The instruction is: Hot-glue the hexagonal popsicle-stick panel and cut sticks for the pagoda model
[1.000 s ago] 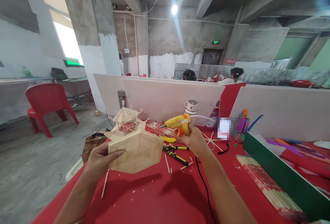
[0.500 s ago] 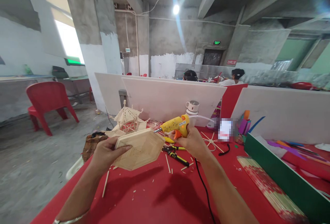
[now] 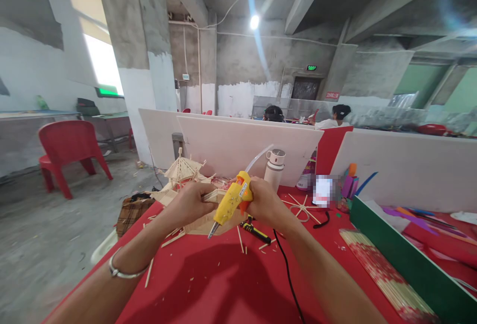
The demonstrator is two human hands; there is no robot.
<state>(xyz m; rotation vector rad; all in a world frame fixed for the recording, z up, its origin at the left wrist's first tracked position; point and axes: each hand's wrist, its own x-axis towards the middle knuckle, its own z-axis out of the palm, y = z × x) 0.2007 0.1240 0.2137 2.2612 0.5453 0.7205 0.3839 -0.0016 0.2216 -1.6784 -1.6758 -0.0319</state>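
Observation:
My left hand (image 3: pixel 188 203) is closed on the edge of a hexagonal panel of wooden sticks (image 3: pixel 203 222), held tilted just above the red table (image 3: pixel 223 284). My right hand (image 3: pixel 263 202) grips a yellow hot glue gun (image 3: pixel 231 202) with an orange trigger. The gun points down and to the left, its metal tip close to the panel's lower edge. A clear glue stick pokes out of the gun's back. The black cord (image 3: pixel 286 274) runs from the gun along my right forearm.
A small stick pavilion model (image 3: pixel 182 172) stands at the table's far left. Black-and-yellow pliers (image 3: pixel 255 229), loose sticks, a stick star (image 3: pixel 301 207), a white thermos (image 3: pixel 274 167), a bundle of skewers (image 3: pixel 383 274) and a green box (image 3: pixel 406 259) lie around. Two people sit behind white partitions (image 3: pixel 242 147). A red chair (image 3: pixel 69 147) stands left.
The panel came toward the middle and tipped nearly edge-on. My right hand swung the glue gun from level to pointing down at the panel. The two hands came together.

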